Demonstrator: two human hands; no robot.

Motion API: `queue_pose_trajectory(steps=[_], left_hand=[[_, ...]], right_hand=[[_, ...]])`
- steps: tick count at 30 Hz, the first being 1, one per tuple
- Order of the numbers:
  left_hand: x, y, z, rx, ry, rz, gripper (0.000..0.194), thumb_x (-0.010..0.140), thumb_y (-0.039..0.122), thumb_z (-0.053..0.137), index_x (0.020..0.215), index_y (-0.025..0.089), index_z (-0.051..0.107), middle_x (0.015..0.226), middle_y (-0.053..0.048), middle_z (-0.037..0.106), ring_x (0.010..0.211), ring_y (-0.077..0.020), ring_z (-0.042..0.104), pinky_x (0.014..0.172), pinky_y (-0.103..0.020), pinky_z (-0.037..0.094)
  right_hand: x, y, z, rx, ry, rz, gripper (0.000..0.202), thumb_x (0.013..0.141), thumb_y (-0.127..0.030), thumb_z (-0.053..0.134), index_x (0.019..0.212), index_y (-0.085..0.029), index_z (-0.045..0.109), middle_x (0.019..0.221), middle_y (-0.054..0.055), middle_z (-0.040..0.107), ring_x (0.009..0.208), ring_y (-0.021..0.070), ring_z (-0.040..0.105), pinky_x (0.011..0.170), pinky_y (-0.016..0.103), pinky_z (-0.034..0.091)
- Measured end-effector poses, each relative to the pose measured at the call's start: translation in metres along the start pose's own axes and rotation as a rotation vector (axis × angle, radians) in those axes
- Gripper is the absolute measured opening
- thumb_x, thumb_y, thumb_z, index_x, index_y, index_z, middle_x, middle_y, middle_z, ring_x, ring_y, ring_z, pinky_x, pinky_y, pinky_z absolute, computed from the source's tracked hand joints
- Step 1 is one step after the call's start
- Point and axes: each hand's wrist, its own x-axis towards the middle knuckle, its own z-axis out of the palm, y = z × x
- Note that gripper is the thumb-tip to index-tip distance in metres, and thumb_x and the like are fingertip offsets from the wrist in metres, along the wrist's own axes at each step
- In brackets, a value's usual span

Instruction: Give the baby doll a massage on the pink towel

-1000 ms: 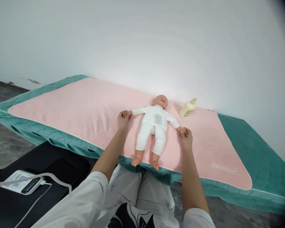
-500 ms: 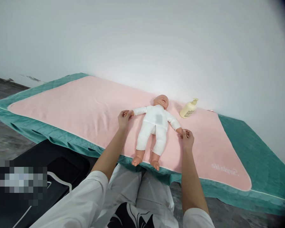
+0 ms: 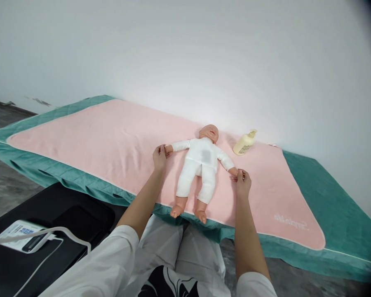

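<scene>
A baby doll (image 3: 200, 154) in a white suit lies on its back on a pink mat (image 3: 111, 136), its head toward the wall and its bare feet at the near edge. Both its arms are stretched out sideways. My left hand (image 3: 160, 157) is closed on the doll's hand at the left. On the other side, my right hand (image 3: 243, 181) pinches the doll's other hand. My fingers partly cover both small hands. A pale yellow pump bottle (image 3: 244, 142) stands on the mat to the right of the doll's head.
Under the mat is a green quilted bed cover (image 3: 330, 194). A white wall (image 3: 185, 57) rises behind the bed. At the lower left, a white power bank (image 3: 24, 236) with cables rests on a black surface (image 3: 74, 214).
My left hand has shifted slightly left and down at the doll's hand. The right hand keeps its hold. The view has moved a little.
</scene>
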Motion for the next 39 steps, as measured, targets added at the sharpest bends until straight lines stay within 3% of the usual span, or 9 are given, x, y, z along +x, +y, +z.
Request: queue_pose_trajectory(steps=[4,9,13,16,21,25,30,35,39], left_hand=[[-0.001,0.001,-0.001,-0.005,0.007,-0.010,0.025,0.092,0.033,0.055,0.108,0.015,0.060,0.106,-0.013,0.063,0.085,-0.0188,0.067,0.076,-0.034,0.058],[-0.002,0.000,-0.004,0.061,-0.010,0.016,0.038,0.092,0.025,0.054,0.128,0.015,0.051,0.125,-0.016,0.058,0.106,-0.0195,0.064,0.090,-0.033,0.054],[-0.003,0.003,-0.006,0.245,-0.021,0.034,0.053,0.088,0.017,0.058,0.138,0.013,0.043,0.132,-0.016,0.055,0.120,-0.0214,0.056,0.100,-0.032,0.048],[-0.004,0.004,-0.008,0.400,0.004,0.054,0.059,0.084,0.017,0.062,0.140,0.012,0.043,0.138,-0.017,0.051,0.128,-0.0250,0.050,0.107,-0.036,0.042],[-0.012,0.005,-0.012,0.240,-0.045,0.004,0.073,0.084,0.017,0.058,0.150,0.016,0.025,0.147,-0.016,0.040,0.119,-0.0224,0.058,0.087,-0.029,0.056],[-0.036,0.014,-0.023,0.253,-0.019,0.064,0.071,0.086,0.020,0.058,0.149,0.021,0.026,0.155,-0.016,0.026,0.096,-0.0165,0.067,0.081,-0.028,0.058],[-0.088,0.021,-0.051,0.327,-0.019,0.300,0.062,0.090,0.027,0.054,0.146,0.025,0.026,0.148,-0.016,0.035,0.088,-0.0136,0.067,0.082,-0.030,0.056],[-0.141,0.005,-0.105,0.457,-0.046,0.554,0.033,0.093,0.029,0.049,0.124,0.019,0.047,0.117,-0.010,0.056,0.084,-0.0142,0.064,0.074,-0.029,0.053],[-0.182,-0.013,-0.141,0.614,-0.121,0.558,0.021,0.091,0.023,0.049,0.111,0.018,0.053,0.100,-0.006,0.058,0.083,-0.0154,0.061,0.073,-0.030,0.053]], right_hand=[[0.003,0.006,-0.001,-0.001,-0.026,-0.008,0.055,0.081,-0.067,0.048,0.098,-0.015,0.057,0.100,0.010,0.065,0.053,0.0116,0.061,0.056,0.032,0.053],[0.008,0.014,-0.005,0.073,-0.122,0.000,0.056,0.079,-0.064,0.055,0.108,-0.016,0.058,0.108,0.010,0.062,0.061,0.0138,0.064,0.069,0.038,0.055],[0.010,0.016,-0.008,0.042,-0.145,-0.027,0.059,0.073,-0.051,0.066,0.121,-0.018,0.055,0.118,0.011,0.059,0.089,0.0204,0.065,0.087,0.042,0.051],[0.010,0.015,-0.008,-0.055,-0.111,-0.060,0.066,0.070,-0.044,0.070,0.128,-0.018,0.051,0.126,0.012,0.056,0.113,0.0251,0.057,0.099,0.044,0.044],[0.008,0.009,-0.007,-0.091,-0.064,-0.039,0.068,0.073,-0.048,0.066,0.131,-0.016,0.048,0.128,0.015,0.055,0.114,0.0260,0.056,0.099,0.043,0.044],[0.007,0.008,-0.006,-0.088,-0.049,-0.035,0.066,0.074,-0.050,0.065,0.128,-0.014,0.050,0.127,0.016,0.056,0.113,0.0264,0.056,0.097,0.042,0.045],[0.010,0.013,-0.005,-0.076,-0.040,-0.032,0.060,0.075,-0.050,0.064,0.123,-0.016,0.053,0.124,0.015,0.058,0.111,0.0262,0.058,0.096,0.043,0.045],[0.011,0.014,-0.005,-0.066,-0.037,-0.019,0.058,0.074,-0.049,0.063,0.121,-0.016,0.054,0.122,0.014,0.060,0.108,0.0256,0.060,0.094,0.043,0.047],[0.010,0.013,-0.004,-0.061,-0.041,-0.027,0.057,0.074,-0.048,0.063,0.119,-0.015,0.055,0.121,0.015,0.060,0.107,0.0253,0.060,0.093,0.042,0.047]])
